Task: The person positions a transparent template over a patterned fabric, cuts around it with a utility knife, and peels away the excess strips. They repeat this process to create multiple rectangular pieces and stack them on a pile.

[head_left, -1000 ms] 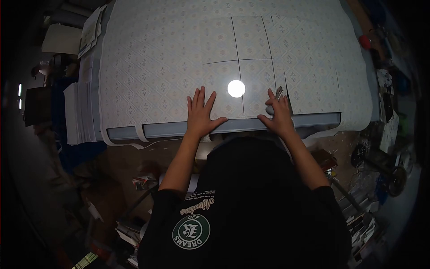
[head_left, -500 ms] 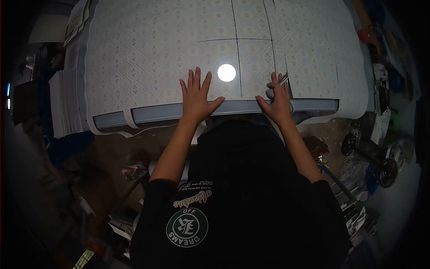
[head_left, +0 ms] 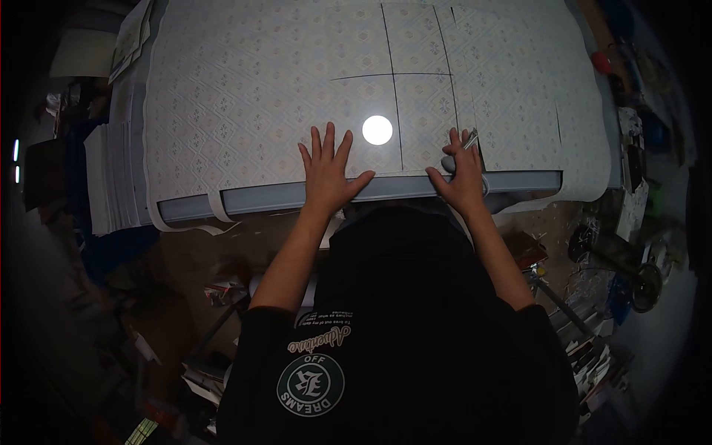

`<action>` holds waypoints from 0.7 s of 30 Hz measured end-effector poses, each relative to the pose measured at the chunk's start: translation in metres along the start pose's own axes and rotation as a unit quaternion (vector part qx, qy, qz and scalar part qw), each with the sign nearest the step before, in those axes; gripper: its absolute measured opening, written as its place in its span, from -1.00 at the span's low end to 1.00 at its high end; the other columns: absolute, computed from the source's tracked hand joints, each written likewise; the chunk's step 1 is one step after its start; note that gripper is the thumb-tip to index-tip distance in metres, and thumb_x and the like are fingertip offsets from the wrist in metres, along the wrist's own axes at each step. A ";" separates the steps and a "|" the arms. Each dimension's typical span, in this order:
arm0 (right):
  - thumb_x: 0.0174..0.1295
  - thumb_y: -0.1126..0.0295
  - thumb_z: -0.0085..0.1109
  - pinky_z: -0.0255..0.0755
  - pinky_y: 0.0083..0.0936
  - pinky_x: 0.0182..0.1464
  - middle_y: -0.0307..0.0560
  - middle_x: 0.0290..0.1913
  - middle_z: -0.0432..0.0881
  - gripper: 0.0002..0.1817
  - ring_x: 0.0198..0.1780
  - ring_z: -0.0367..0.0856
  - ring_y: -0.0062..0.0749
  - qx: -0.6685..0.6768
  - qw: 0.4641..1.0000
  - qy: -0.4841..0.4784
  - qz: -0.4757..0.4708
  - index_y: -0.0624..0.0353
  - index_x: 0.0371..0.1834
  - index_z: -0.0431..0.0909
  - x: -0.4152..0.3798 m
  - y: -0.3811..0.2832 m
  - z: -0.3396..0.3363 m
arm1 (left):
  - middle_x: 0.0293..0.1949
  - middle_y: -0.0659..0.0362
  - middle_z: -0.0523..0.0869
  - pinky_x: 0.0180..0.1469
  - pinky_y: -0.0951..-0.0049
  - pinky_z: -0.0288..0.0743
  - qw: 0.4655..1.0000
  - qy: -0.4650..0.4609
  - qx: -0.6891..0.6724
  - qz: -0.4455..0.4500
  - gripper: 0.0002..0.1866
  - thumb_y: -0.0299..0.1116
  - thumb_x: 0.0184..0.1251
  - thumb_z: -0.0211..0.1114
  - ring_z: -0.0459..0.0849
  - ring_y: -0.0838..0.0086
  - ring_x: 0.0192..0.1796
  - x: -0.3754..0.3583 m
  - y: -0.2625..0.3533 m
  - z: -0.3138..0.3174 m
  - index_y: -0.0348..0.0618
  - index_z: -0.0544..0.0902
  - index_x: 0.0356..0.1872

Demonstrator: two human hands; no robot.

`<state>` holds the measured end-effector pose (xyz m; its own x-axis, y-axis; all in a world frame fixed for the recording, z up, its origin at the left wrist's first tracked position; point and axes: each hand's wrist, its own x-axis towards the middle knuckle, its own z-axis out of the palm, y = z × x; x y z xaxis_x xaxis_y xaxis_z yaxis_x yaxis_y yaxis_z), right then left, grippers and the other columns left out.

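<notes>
My left hand (head_left: pixel 328 173) lies flat near the front edge of a pale patterned sheet (head_left: pixel 237 111), fingers spread and holding nothing. My right hand (head_left: pixel 463 178) rests palm down at the same edge, with a pair of scissors (head_left: pixel 470 139) in it. The scissors' metal part shows by the fingertips and a rounded grey part beside the index finger; the rest is under the hand. Dark lines (head_left: pixel 395 107) are drawn on the sheet between and beyond my hands. A narrow slit opens in the sheet just right of the scissors.
The sheet covers a table with a grey front edge (head_left: pixel 259 199); a strip of sheet hangs over it at left. Stacked white paper (head_left: pixel 113 178) stands at the left side. A red object (head_left: pixel 601 62) sits at the far right. Clutter lies on the floor below.
The view has shifted slightly, so the sheet and both hands appear a little lower. Against the sheet, my hands have hardly moved.
</notes>
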<state>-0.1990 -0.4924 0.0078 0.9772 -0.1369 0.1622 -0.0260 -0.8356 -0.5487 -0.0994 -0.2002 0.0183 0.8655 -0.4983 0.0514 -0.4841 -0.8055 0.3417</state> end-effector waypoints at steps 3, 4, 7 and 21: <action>0.18 0.11 0.50 -0.06 0.10 0.61 0.05 0.14 0.68 0.05 0.63 0.21 0.14 0.010 1.000 0.002 0.002 0.27 0.64 0.10 0.000 0.000 0.001 | 0.64 -0.20 0.11 0.53 -0.52 -0.32 1.000 0.001 -0.005 0.006 0.00 0.27 0.12 0.47 -0.13 -0.30 0.68 0.000 -0.001 -0.001 -0.05 0.41 0.54; 0.18 0.10 0.50 -0.06 0.10 0.61 0.05 0.13 0.69 0.04 0.62 0.21 0.13 0.011 1.000 0.006 -0.004 0.27 0.64 0.11 0.000 0.001 0.001 | 0.64 -0.20 0.11 0.53 -0.52 -0.32 1.000 0.001 -0.005 0.008 0.00 0.27 0.12 0.47 -0.13 -0.30 0.68 -0.001 -0.001 -0.001 -0.05 0.41 0.54; 0.17 0.11 0.50 -0.05 0.10 0.61 0.04 0.11 0.69 0.04 0.62 0.22 0.12 0.011 1.000 0.006 -0.005 0.27 0.64 0.12 0.001 0.001 -0.001 | 0.64 -0.19 0.11 0.54 -0.50 -0.31 1.000 0.004 -0.005 0.011 -0.01 0.26 0.10 0.48 -0.12 -0.29 0.68 -0.001 -0.001 -0.001 -0.05 0.42 0.53; 0.13 0.13 0.54 -0.01 0.09 0.60 0.11 0.59 0.33 -0.43 0.64 0.17 0.13 0.038 0.999 -0.009 0.018 0.18 0.10 0.53 0.001 0.000 -0.003 | 0.64 -0.17 0.14 0.54 -0.49 -0.30 1.000 0.000 -0.008 0.008 0.00 0.27 0.05 0.51 -0.10 -0.26 0.68 -0.001 -0.002 -0.001 -0.07 0.46 0.50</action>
<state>-0.1990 -0.4939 0.0108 0.9797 -0.1559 0.1258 -0.0462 -0.7869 -0.6153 -0.0994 -0.1974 0.0187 0.8572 -0.5118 0.0571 -0.4963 -0.7916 0.3563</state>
